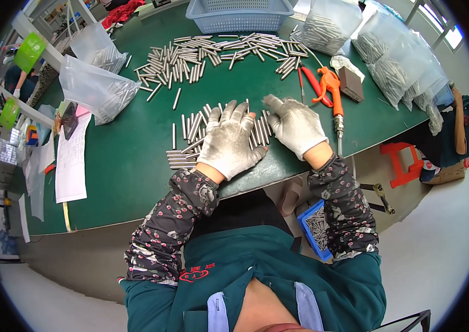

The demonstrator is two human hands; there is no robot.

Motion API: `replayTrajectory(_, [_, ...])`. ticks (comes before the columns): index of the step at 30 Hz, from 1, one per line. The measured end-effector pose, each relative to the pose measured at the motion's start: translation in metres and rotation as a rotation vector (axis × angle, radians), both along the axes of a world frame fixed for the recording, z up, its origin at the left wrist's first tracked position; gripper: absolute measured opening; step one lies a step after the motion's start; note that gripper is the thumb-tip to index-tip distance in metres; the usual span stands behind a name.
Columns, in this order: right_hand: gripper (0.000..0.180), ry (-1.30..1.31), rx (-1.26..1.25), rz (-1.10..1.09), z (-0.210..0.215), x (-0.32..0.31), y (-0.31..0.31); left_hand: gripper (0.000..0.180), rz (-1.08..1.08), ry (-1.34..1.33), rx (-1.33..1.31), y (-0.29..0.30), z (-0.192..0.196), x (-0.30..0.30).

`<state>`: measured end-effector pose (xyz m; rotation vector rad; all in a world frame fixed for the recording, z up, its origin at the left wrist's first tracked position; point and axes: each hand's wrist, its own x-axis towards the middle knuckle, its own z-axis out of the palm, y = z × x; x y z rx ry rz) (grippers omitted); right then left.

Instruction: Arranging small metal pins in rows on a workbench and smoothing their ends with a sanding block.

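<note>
My left hand [230, 139], in a white glove greyed at the fingers, lies flat with fingers spread over a group of short steel pins [193, 128]. Its palm hides part of them. At the right end of this group, my right hand [299, 128], gloved alike, rests with its fingers stretched out beside several upright-lying pins [261, 131]; neither hand grips anything that I can see. Left of the left wrist, more pins [179, 159] lie crosswise in a stack of rows. A large loose heap of steel pins [190, 55] spreads across the green table beyond both hands.
A blue basket [240, 23] stands at the back. Clear bags of pins [113, 91] sit on the left and more bags [389, 72] on the right. An orange air gun [330, 86], red-handled tool [317, 87] and dark block [350, 84] lie right. A blue bin [304, 221] stands below the table.
</note>
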<state>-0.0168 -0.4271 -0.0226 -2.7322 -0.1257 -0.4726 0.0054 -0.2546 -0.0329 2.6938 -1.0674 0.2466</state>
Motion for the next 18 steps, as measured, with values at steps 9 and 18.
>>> replayTrajectory(9, [0.019,0.120,-0.032,-0.038,0.005,-0.003,0.008,0.069,0.007,0.042,-0.125,0.001,0.002,0.002])
replayTrajectory(18, [0.020,0.052,-0.075,-0.083,-0.001,-0.009,-0.001,0.054,0.082,0.033,-0.077,-0.014,0.006,-0.006])
